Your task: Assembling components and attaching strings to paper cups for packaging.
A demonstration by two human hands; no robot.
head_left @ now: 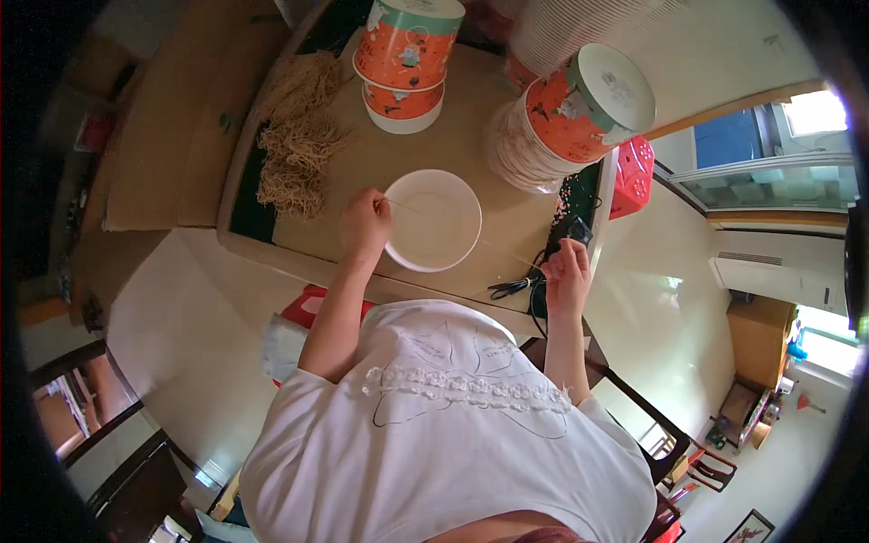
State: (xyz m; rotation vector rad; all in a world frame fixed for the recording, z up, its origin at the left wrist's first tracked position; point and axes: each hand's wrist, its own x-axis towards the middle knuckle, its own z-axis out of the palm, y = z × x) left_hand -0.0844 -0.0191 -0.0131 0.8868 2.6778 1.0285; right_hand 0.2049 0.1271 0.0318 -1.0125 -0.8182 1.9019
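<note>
Centrally, a white bowl (439,231) stands mouth-up near the table's front edge, between the person's two hands. The left hand (367,222) is nearly closed, thumb and fingertips pinched together at the bowl's left rim; a thin pale line (405,206) runs from the fingertips over the opening. The right hand (568,271), likewise pinched, is well apart from the bowl, with a thin strand (523,259) reaching leftward from it; whether the two lines are one piece cannot be told. Beside the right hand lie a black cable (511,288) and a small dark device (577,230), partly covered by the fingers. Surrounding the work area are a heap of tan fibres (303,127) at left, upturned orange tubs (407,59) behind the bowl, and a tilted tub stack (566,113) at right rear, beyond which shows a red stool (634,176).
</note>
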